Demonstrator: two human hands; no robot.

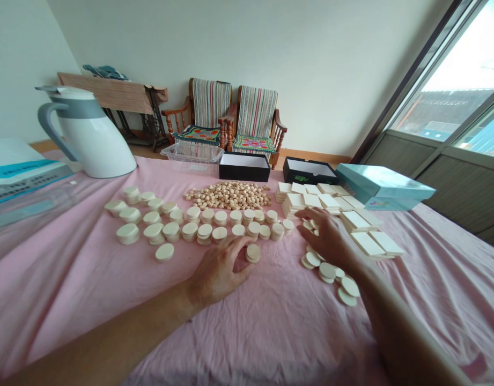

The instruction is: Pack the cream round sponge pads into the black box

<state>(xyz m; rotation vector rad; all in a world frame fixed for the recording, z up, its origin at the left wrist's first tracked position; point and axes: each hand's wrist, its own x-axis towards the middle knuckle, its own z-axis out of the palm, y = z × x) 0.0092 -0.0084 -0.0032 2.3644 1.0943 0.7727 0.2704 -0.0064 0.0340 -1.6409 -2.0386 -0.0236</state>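
Thumb and forefinger of my left hand [216, 271] curve around the near and far sides of a small stack of round wooden discs [253, 253], which stands on the cloth. My right hand [325, 233] reaches over loose discs [310, 225] beside the square wooden tiles, thumb and fingers apart; its palm hides part of them. More loose discs [327, 271] lie scattered below that wrist. Rows of disc stacks [205, 231] stretch leftward beyond my left hand, and one short stack [164, 252] stands nearer to me.
Behind the rows lie a heap of small wooden pieces [230, 195] and stacked square tiles [367, 244]. Farther back stand a clear plastic tray [192, 155], black boxes [244, 172] and a light-blue box [381, 185]. A white-grey jug [96, 139] is at left on the pink cloth [279, 321].
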